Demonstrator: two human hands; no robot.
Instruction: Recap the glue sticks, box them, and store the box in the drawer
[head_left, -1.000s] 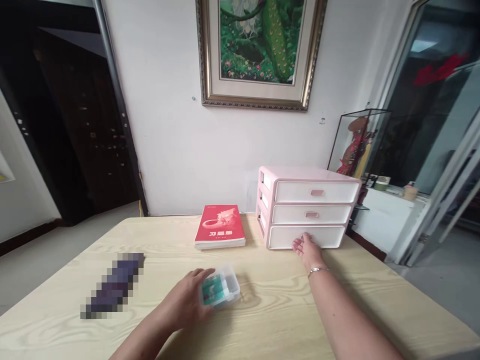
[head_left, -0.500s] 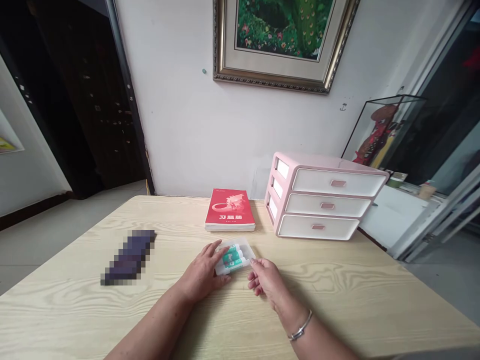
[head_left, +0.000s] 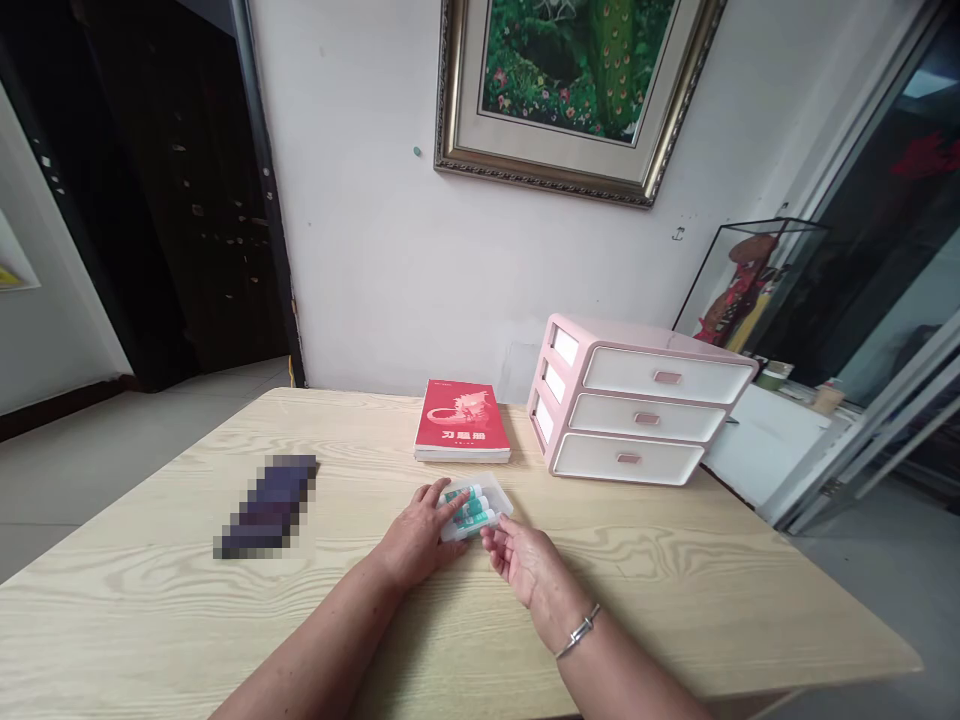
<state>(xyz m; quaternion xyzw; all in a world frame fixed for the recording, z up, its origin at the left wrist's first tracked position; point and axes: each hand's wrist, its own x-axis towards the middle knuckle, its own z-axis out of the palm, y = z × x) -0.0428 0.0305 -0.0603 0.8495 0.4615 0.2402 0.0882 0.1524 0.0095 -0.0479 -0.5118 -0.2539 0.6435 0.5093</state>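
A clear plastic box [head_left: 499,494] lies on the wooden table in front of me. Inside it are three white-and-green tubes [head_left: 474,507], perhaps glue sticks, side by side; their exact kind is too small to tell. My left hand [head_left: 417,533] grips the box's left side, fingers over the top edge and thumb along the near edge. At the near right corner, my right hand [head_left: 529,565] holds the box with thumb and fingertips, the other fingers curled beneath. A metal bracelet is around the right wrist.
Just behind the box lies a red book [head_left: 462,420]. A pink and white three-drawer cabinet [head_left: 637,405] stands at the back right. On the left is a dark pixelated object [head_left: 266,505]. The wooden table [head_left: 150,600] meets a wall with a framed picture [head_left: 562,180].
My view has shifted slightly. The tubes inside the box now show more separately, and the right hand's fingers have moved a little closer in at the near right corner.
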